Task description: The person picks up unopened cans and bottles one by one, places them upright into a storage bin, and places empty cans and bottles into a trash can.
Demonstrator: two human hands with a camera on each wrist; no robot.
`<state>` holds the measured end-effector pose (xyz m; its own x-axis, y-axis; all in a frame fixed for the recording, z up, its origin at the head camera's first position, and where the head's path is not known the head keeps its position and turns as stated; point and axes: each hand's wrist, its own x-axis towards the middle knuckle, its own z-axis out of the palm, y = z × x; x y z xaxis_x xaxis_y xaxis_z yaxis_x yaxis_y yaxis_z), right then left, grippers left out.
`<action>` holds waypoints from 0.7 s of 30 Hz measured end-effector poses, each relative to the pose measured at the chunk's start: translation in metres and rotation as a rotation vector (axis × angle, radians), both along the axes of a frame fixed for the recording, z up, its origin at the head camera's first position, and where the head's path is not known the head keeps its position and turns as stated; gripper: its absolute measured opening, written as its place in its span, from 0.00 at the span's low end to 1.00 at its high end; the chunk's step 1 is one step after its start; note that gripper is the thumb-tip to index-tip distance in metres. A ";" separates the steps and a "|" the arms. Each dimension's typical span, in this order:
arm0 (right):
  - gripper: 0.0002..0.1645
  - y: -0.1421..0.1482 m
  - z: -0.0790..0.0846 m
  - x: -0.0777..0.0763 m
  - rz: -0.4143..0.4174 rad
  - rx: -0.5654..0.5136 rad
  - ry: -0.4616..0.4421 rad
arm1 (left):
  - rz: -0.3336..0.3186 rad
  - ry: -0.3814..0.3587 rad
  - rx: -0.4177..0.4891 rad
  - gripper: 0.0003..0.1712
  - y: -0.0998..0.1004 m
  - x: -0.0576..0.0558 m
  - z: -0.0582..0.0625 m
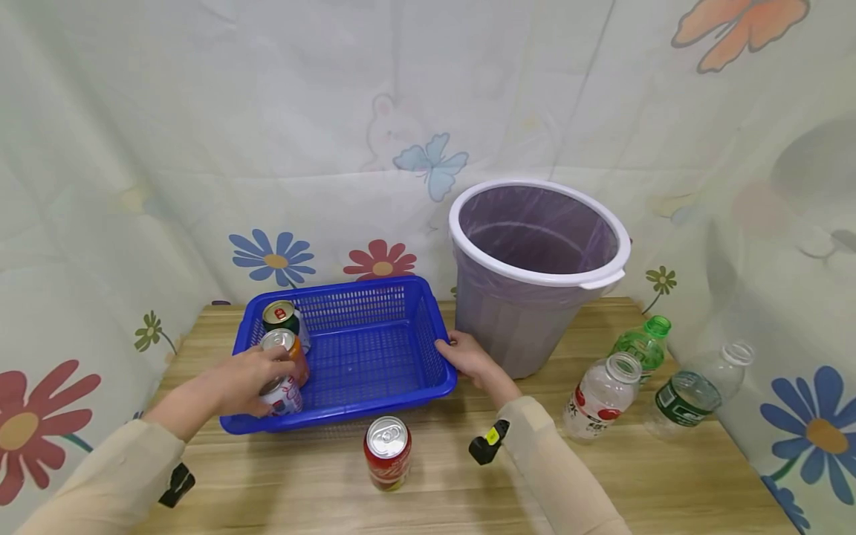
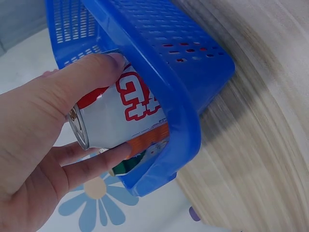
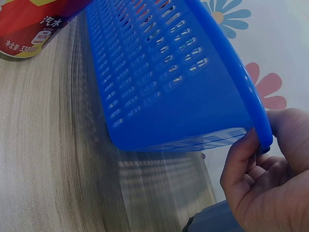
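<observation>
My left hand (image 1: 250,380) grips a white-and-red soda can (image 2: 123,108) at the near left corner inside the blue plastic basket (image 1: 361,409). Behind that can, an orange can (image 1: 297,360) and a green can (image 1: 281,318) stand along the basket's left side; another can behind them is mostly hidden. My right hand (image 1: 471,358) pinches the basket's right rim, thumb on one side and fingers beneath, as the right wrist view shows. A red soda can (image 1: 388,453) stands upright on the table in front of the basket.
A grey trash bin (image 1: 515,319) with a white rim and a liner stands behind my right hand. To the right are a clear bottle with red marks (image 1: 598,405), a green bottle (image 1: 642,345) and a clear bottle with a green label (image 1: 692,397). Floral cloth (image 1: 301,148) surrounds the table.
</observation>
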<state>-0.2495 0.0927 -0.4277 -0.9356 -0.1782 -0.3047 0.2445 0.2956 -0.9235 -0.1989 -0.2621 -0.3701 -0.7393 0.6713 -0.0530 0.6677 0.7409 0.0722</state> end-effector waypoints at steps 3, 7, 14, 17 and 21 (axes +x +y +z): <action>0.22 -0.001 0.012 0.008 0.008 0.002 0.003 | 0.019 -0.012 -0.019 0.27 0.001 0.000 -0.001; 0.21 -0.001 0.013 0.008 0.009 0.005 -0.002 | 0.032 -0.026 -0.037 0.27 0.003 0.000 -0.003; 0.22 -0.002 0.016 0.011 0.003 0.005 -0.001 | 0.039 -0.026 -0.044 0.26 0.003 -0.002 -0.008; 0.21 -0.003 0.015 0.010 0.003 0.012 -0.004 | 0.031 -0.023 -0.042 0.25 0.002 -0.003 -0.010; 0.20 -0.001 0.008 0.005 0.004 0.010 -0.005 | 0.024 -0.024 -0.040 0.25 0.003 -0.004 -0.011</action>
